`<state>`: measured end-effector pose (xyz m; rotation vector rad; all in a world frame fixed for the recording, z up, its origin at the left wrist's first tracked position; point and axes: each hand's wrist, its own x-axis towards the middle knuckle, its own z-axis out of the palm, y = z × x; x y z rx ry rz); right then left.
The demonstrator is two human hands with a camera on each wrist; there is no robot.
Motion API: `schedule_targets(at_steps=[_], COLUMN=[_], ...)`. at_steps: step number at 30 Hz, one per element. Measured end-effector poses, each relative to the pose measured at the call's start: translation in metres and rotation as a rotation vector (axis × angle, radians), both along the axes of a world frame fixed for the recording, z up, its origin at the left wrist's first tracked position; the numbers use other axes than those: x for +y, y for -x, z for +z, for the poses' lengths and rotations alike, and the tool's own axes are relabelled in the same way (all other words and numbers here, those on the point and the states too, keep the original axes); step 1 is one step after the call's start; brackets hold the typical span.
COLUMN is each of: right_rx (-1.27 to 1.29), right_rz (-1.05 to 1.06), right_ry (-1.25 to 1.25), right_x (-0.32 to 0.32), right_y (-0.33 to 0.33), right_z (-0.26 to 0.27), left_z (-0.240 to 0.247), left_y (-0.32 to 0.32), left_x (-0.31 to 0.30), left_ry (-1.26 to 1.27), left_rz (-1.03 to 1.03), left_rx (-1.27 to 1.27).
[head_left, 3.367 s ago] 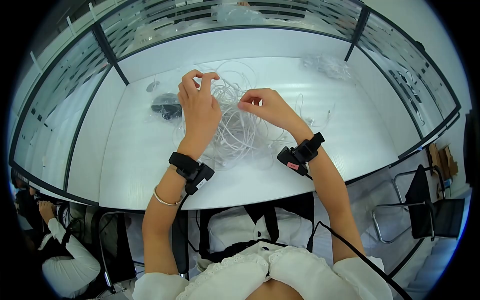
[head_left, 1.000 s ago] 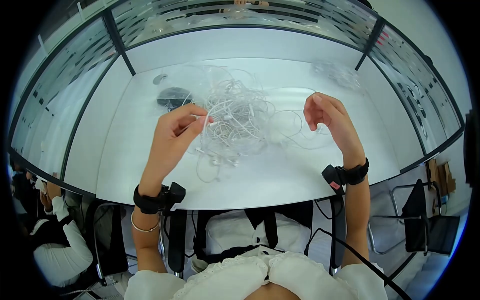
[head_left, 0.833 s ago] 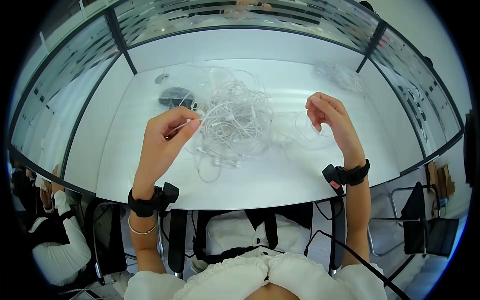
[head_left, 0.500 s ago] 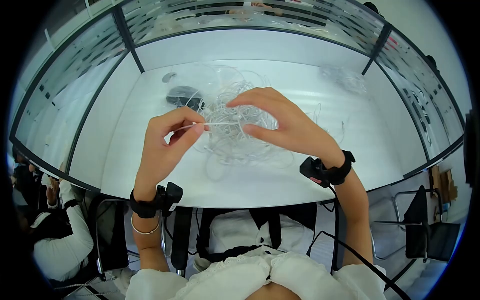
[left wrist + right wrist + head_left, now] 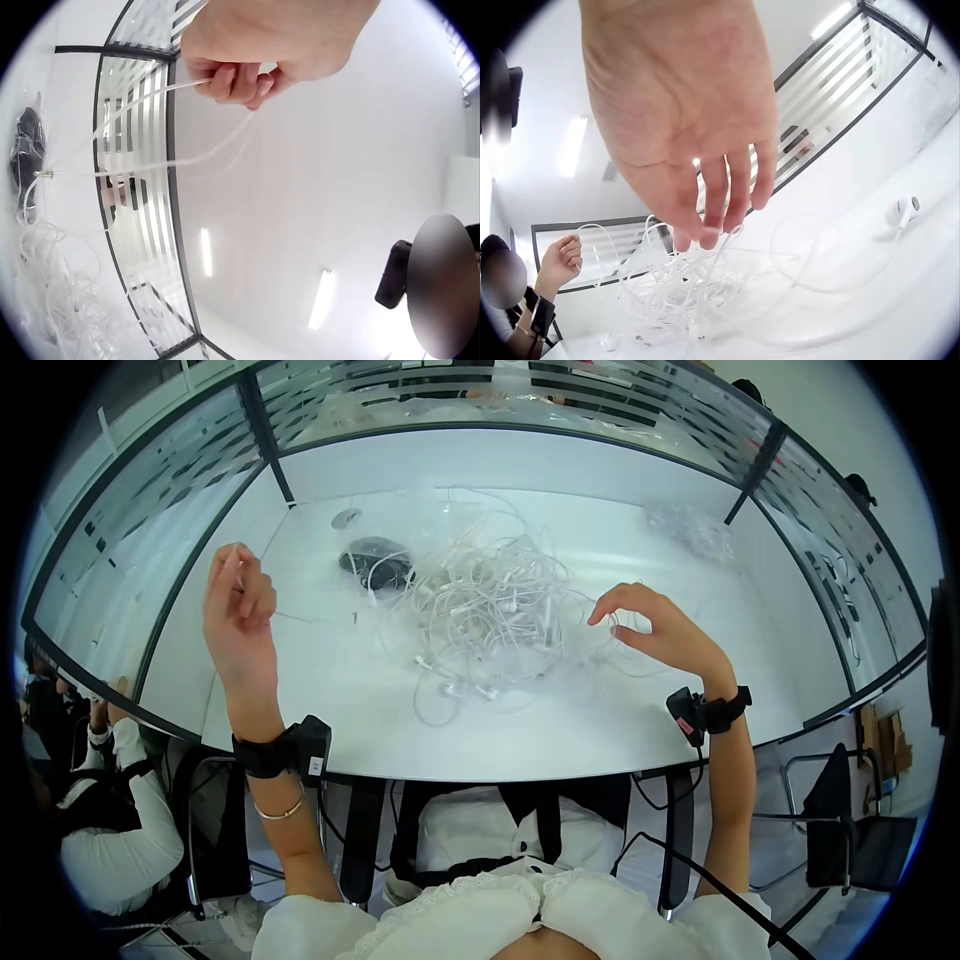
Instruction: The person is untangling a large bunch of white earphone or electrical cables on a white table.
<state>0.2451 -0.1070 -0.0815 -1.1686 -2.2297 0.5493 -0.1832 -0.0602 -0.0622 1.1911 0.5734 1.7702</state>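
Note:
A tangled heap of white earphone cables lies mid-table, with earbuds at its near edge. Raised to the left, my left hand pinches a white earphone cable; in the left wrist view, strands run from its fingers toward the table, near a metal plug. At the heap's right edge, my right hand hovers with thumb and forefinger apart. Its fingertips overlap loose strands in the right wrist view, where a single earbud shows off to the right.
A black item in clear plastic sits left of the heap. Crumpled clear plastic lies at the back right. Low white partitions with striped glass enclose the table's back and sides. Another person sits at the lower left.
My left hand has swung left and up with the cable, drawing it from the heap. The right hand reached over the heap half a second ago and has moved back right.

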Motion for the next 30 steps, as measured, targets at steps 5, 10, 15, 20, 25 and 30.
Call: schedule_targets(at_steps=[5, 10, 15, 20, 25, 30], right_rx=[0.039, 0.227, -0.056, 0.008, 0.044, -0.088], right_rz=[-0.067, 0.047, 0.158, 0.128, 0.325, 0.512], right_ry=[-0.061, -0.111, -0.166, -0.016, 0.105, 0.178], right_x=[-0.003, 0.013, 0.042, 0.069, 0.081, 0.064], right_y=[0.011, 0.069, 0.139, 0.172, 0.174, 0.177], right_z=[0.019, 0.044, 0.027, 0.029, 0.026, 0.020], left_z=[0.006, 0.034, 0.076, 0.114, 0.140, 0.155], left_y=[0.012, -0.025, -0.065, -0.077, -0.110, -0.117], left_x=[-0.002, -0.007, -0.004, -0.012, -0.025, -0.027], left_ry=[-0.088, -0.067, -0.234, -0.305, -0.340, -0.298], left_rz=[-0.088, -0.166, -0.380, -0.584, -0.504, -0.453], left_rx=[-0.022, -0.039, -0.055, -0.115, -0.156, -0.208])
